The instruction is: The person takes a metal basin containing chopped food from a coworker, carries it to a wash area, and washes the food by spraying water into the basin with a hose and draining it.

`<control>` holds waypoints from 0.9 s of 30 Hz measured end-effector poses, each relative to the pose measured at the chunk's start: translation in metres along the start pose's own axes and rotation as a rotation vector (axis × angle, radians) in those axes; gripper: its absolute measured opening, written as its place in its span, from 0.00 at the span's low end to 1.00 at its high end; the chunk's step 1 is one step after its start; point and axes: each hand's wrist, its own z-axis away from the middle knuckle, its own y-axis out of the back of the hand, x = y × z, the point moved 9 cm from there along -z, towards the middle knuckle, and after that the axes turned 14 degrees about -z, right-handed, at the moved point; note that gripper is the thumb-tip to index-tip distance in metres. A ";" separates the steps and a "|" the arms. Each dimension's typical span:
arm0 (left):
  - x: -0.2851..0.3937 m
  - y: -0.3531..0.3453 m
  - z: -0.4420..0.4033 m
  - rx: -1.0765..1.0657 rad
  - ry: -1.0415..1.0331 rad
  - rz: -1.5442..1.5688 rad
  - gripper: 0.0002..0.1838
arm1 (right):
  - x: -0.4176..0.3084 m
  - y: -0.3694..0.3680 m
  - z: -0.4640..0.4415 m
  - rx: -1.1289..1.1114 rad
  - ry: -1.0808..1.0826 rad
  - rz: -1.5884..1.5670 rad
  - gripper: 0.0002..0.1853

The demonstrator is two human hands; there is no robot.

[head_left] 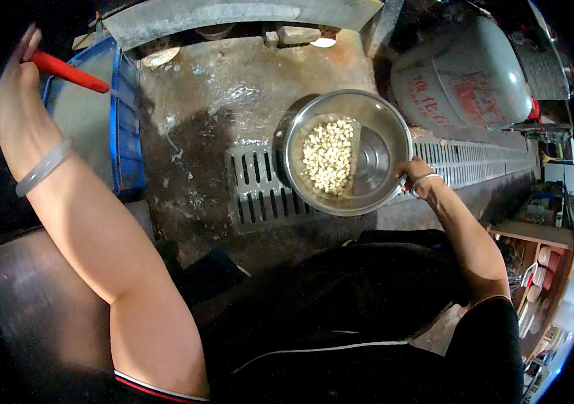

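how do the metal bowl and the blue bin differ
Shape: the metal bowl is round; the blue bin has straight sides.
Colour: the bowl is shiny silver, the bin's outer side bright blue.
Contents: pale pieces lie gathered toward one side of the bowl; none like them show in the bin.
Hold: the right hand grips the bowl's rim, not the bin.
Both appear open-topped.

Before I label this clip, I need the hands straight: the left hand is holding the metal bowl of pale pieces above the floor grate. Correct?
Not quite: the right hand is holding the metal bowl of pale pieces above the floor grate. The head view shows the left hand on the red handle.
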 end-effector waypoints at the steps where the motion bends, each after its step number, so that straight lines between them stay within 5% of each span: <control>1: 0.001 -0.003 0.005 -0.012 0.044 0.050 0.14 | 0.015 0.002 0.000 0.064 -0.173 -0.231 0.11; 3: 0.012 -0.021 0.001 -0.275 -0.035 0.142 0.15 | 0.019 -0.002 0.000 0.077 -0.161 -0.377 0.08; 8: 0.066 -0.042 0.036 -0.555 -0.042 0.432 0.15 | 0.024 0.000 0.020 0.050 -0.119 -0.611 0.07; 16: 0.155 -0.068 0.098 -0.876 -0.001 0.713 0.16 | 0.006 -0.002 0.075 -0.052 -0.032 -0.772 0.10; 27: 0.185 -0.102 0.121 -1.302 0.095 0.904 0.18 | -0.007 -0.004 0.084 -0.072 -0.041 -0.800 0.05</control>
